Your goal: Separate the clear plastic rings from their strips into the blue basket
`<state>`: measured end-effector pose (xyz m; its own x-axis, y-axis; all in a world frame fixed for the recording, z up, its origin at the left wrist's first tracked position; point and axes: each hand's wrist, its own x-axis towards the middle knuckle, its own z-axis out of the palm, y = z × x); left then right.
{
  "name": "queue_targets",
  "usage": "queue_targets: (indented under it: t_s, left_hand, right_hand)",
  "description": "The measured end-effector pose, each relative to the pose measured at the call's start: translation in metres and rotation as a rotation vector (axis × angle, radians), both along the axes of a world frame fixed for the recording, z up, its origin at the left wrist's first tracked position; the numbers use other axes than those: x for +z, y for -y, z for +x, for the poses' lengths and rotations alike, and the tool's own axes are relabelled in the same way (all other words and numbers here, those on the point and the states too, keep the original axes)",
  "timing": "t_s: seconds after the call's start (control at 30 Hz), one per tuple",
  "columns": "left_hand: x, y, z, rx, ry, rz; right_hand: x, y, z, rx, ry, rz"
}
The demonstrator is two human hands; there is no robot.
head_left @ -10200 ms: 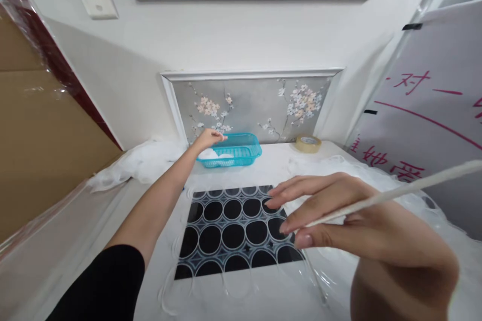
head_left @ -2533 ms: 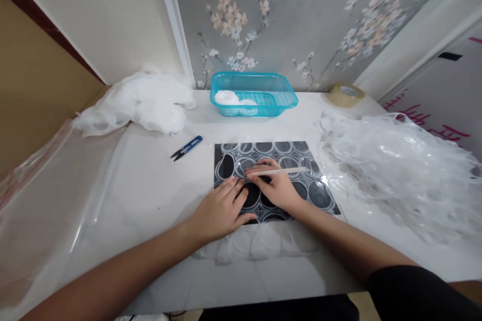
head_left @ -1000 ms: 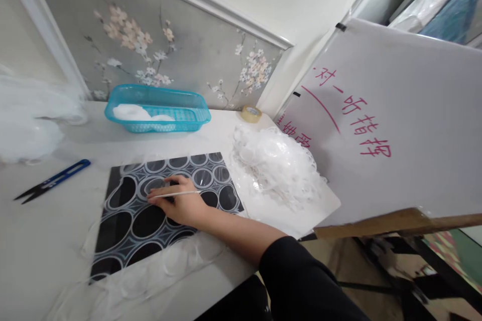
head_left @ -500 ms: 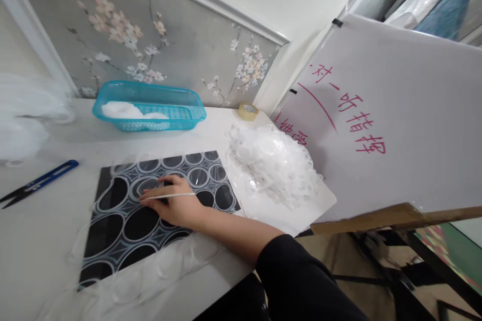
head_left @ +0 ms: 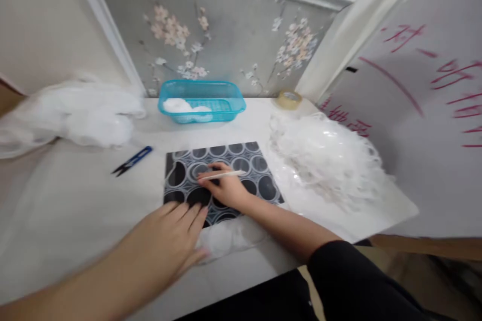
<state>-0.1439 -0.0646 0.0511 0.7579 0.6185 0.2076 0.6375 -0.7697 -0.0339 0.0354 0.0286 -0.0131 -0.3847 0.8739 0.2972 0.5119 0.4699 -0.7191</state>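
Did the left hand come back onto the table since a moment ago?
Yes. The left hand was out of view; now it lies flat at the near edge of the black patterned board.

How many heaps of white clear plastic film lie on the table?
2: one white crumpled film heap at the far left, one clear ringed film heap right of the black patterned mat.

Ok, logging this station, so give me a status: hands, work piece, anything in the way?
Right hand grips thin white stick, pressing on black patterned board. Left hand open, flat at board's near edge. Blue snips lie clear, left.
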Motion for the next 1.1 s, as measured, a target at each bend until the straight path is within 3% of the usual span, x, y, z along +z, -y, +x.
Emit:
queue_targets:
  t_s: [0.13, 0.27, 0.4, 0.6, 0.7, 0.77, 0.83, 0.9, 0.93, 0.97, 1.03, 1.1]
  left_hand:
    - [-0.03, -0.034, -0.008, -0.001, -0.069, 0.052]
    - [-0.055, -0.036, -0.017, -0.001, -0.009, 0.111]
    - [-0.06, -0.03, -0.019, -0.014, 0.029, 0.097]
    - [-0.06, -0.03, -0.019, -0.005, 0.096, -0.017]
    - [-0.06, -0.029, -0.02, -0.014, 0.087, -0.043]
    - [-0.061, -0.029, -0.021, -0.018, 0.083, -0.042]
    - [-0.061, -0.03, -0.023, -0.024, 0.093, -0.039]
    - [-0.061, -0.031, -0.025, -0.027, 0.112, -0.039]
    - [-0.06, -0.032, -0.026, -0.031, 0.127, -0.037]
    - [-0.058, -0.033, -0.027, -0.033, 0.143, -0.033]
    - [-0.053, -0.034, -0.025, -0.038, 0.183, -0.012]
    - [-0.047, -0.034, -0.018, -0.043, 0.21, 0.001]
  right_hand:
    - [-0.007, 0.005, 0.001, 0.003, -0.094, -0.01]
    - [-0.01, 0.006, 0.002, -0.005, -0.127, -0.038]
    - [-0.007, 0.008, 0.003, 0.012, -0.063, 0.035]
    - [0.001, 0.022, 0.003, 0.212, 0.35, 0.462]
    - [0.011, 0.005, 0.007, 0.256, 0.446, 0.588]
    - [0.024, -0.021, 0.017, 0.151, 0.423, 0.632]
    - [0.038, -0.047, 0.031, -0.168, 0.323, 0.654]
    - [0.047, -0.059, 0.044, -0.49, 0.171, 0.603]
    - [0.047, -0.057, 0.048, -0.516, 0.134, 0.554]
    - [0.044, -0.049, 0.051, -0.47, 0.116, 0.493]
    - [0.03, -0.024, 0.053, -0.249, 0.127, 0.289]
    - [0.011, 0.002, 0.051, -0.187, 0.057, 0.113]
